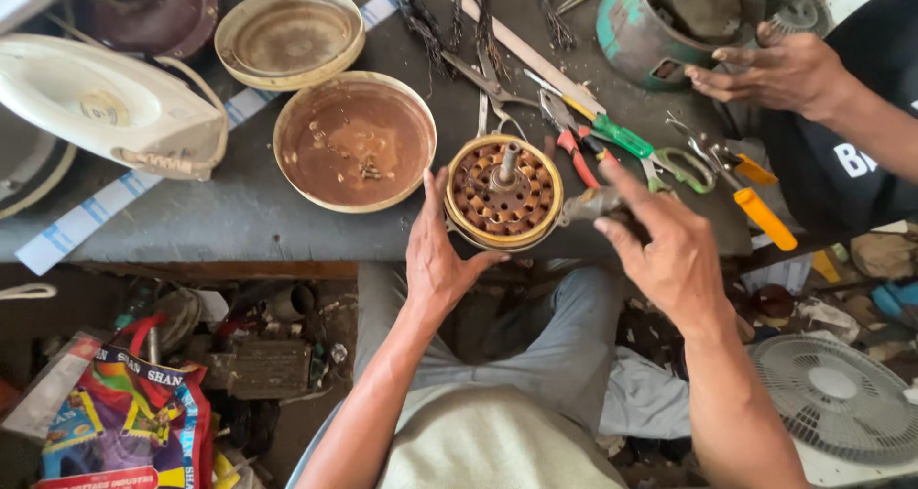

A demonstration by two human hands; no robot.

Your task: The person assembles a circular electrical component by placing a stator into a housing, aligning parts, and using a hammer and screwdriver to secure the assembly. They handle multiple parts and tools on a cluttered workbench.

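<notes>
Our left hand cups the round brass-rimmed motor core with copper windings and a steel shaft, fingers curled about its left edge, holding it at the near edge of the grey tabletop. Our right hand is closed on a small grey metal tool whose tip touches the core's right rim. Just left lies a rusty shallow round pan. Beyond are green-handled scissors. Another person's hand rests on a teal metal housing.
</notes>
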